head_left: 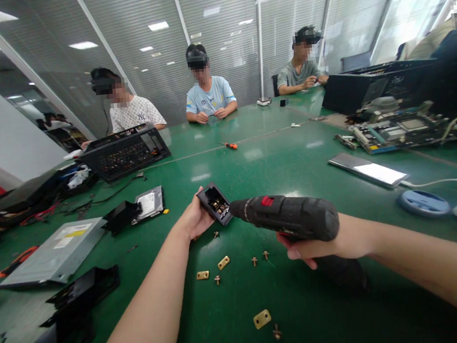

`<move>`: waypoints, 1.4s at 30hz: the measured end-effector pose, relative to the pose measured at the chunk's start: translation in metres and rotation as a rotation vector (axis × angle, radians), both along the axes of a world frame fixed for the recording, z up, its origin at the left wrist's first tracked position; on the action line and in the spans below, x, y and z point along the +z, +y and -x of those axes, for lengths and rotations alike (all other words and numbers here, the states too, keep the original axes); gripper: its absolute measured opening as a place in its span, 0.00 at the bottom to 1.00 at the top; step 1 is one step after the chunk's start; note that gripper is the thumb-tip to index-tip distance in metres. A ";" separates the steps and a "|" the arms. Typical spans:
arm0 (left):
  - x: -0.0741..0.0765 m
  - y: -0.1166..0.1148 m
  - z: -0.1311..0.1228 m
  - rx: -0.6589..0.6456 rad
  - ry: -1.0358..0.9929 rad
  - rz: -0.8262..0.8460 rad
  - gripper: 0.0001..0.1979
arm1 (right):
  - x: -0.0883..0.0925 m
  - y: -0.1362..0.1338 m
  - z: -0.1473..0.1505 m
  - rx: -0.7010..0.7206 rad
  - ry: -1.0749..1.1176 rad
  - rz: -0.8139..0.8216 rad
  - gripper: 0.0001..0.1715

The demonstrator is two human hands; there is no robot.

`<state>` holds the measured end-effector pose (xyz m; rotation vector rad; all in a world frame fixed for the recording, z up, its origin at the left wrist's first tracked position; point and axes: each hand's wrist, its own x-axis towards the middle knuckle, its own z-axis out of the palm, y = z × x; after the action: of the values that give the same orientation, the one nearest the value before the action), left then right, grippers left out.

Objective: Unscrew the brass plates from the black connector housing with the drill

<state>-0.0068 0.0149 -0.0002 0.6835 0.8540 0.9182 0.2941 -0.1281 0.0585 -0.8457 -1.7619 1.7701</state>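
Note:
My left hand is closed around a small black box, open on top, with brass-coloured metal parts inside. In my right hand is a black cordless drill with a red switch on top. Its chuck end points left and meets or nearly meets the box's right edge; the bit cannot be made out. On the green table below lie brass plates with two holes, such as one brass plate, and several small screws, among them a screw.
At left lie a hard drive, a silver optical drive and black brackets. A phone, a blue round case and circuit boards occupy the right. An orange-handled screwdriver lies farther back. Several people sit across the table.

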 end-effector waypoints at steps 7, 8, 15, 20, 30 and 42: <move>-0.001 0.000 0.001 -0.012 0.008 0.002 0.27 | 0.008 -0.004 0.004 -0.025 -0.057 -0.039 0.25; 0.000 0.000 0.001 -0.011 0.010 0.004 0.28 | 0.008 -0.005 0.005 -0.025 -0.073 -0.054 0.20; 0.004 -0.003 -0.002 -0.004 0.031 0.010 0.28 | 0.008 -0.005 0.007 -0.014 -0.082 -0.063 0.20; 0.003 -0.002 -0.001 -0.007 0.028 0.001 0.28 | 0.012 -0.006 0.008 -0.022 -0.088 -0.082 0.23; 0.003 -0.003 0.001 -0.028 0.000 0.006 0.28 | 0.007 -0.006 0.007 -0.014 -0.029 0.003 0.48; 0.006 -0.005 -0.003 -0.011 0.019 -0.012 0.28 | 0.008 -0.009 0.010 0.012 -0.014 -0.020 0.51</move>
<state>-0.0038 0.0096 0.0055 0.7079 0.8614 0.9088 0.2837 -0.1369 0.0661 -0.8435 -1.7946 1.7551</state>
